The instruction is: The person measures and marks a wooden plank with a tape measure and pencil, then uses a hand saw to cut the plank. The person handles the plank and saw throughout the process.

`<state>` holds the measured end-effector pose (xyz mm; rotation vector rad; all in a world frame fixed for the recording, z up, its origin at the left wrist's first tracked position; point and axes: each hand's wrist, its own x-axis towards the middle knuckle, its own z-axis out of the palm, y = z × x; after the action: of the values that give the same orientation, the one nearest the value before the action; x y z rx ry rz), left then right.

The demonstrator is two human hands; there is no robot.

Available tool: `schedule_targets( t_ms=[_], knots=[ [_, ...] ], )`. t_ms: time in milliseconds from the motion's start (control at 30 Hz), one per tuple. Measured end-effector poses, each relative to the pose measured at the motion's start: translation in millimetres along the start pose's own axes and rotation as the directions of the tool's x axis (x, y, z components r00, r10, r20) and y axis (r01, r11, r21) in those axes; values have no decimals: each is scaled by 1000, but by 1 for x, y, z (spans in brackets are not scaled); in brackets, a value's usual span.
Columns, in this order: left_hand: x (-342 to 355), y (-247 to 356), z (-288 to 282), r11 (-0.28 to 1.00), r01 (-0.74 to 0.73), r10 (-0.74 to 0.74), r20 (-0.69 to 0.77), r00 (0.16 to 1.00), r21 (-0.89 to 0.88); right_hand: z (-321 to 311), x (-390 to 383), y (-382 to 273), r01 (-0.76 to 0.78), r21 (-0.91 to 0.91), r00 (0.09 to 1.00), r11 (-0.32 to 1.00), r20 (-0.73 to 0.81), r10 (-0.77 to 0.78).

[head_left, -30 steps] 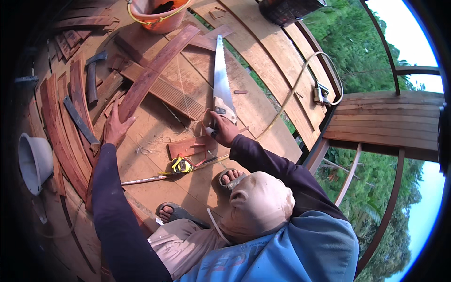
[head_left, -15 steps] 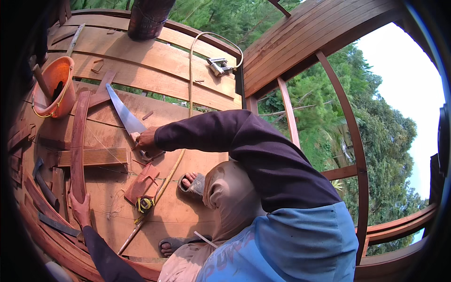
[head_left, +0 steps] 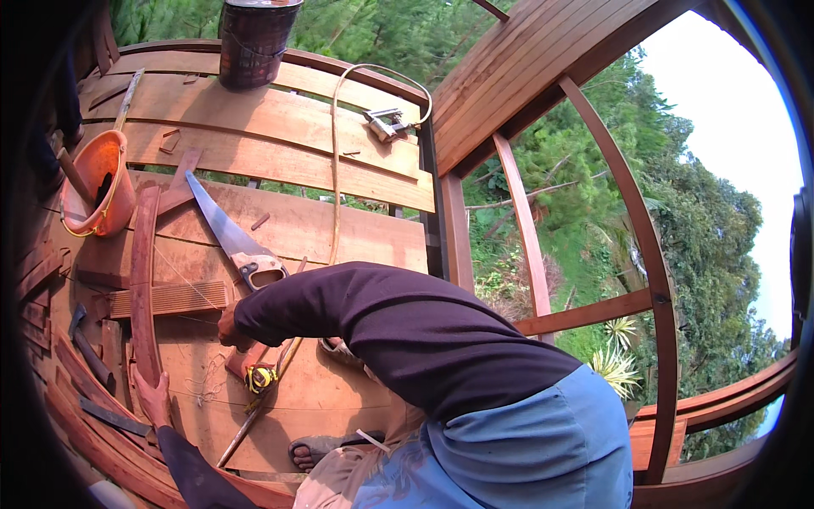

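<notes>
My left hand (head_left: 153, 399) grips the near end of a long, slightly curved reddish wooden beam (head_left: 144, 280), which stretches away from me across a ribbed board (head_left: 176, 299). Bent over to the left, my right hand (head_left: 227, 327) is just above a small reddish wood block (head_left: 241, 363) and the tape measure. My sleeve partly covers its fingers, and whether they hold anything is hidden. A handsaw (head_left: 222, 222) with a wooden handle lies on the boards beyond that hand, untouched. The yellow and black tape measure (head_left: 260, 377) sits by a thin stick (head_left: 246, 433).
An orange bucket (head_left: 110, 216) with a tool handle in it stands at left. Behind are a dark bucket (head_left: 254, 47) and a nail gun (head_left: 386, 125) on a hose (head_left: 336, 170). An axe-like tool (head_left: 89, 348) and curved timbers lie at left. Gaps part the far planks.
My right hand has let go of the saw handle and moved left and toward me, near the wood block. The saw stays lying on the boards. My left hand keeps holding the beam.
</notes>
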<state>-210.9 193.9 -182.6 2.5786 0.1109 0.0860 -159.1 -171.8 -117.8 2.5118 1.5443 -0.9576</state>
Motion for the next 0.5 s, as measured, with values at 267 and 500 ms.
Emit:
schedule_targets(
  t_ms=[267, 500],
  knots=[
    [-18, 25, -22, 992, 124, -123, 54, 991, -9, -1, -12, 22, -104, 124, 994, 987, -15, 107],
    [-35, 31, -35, 987, 156, -157, 36, 987, 24, 1, -22, 24, -99, 114, 995, 989, 29, 96]
  ],
)
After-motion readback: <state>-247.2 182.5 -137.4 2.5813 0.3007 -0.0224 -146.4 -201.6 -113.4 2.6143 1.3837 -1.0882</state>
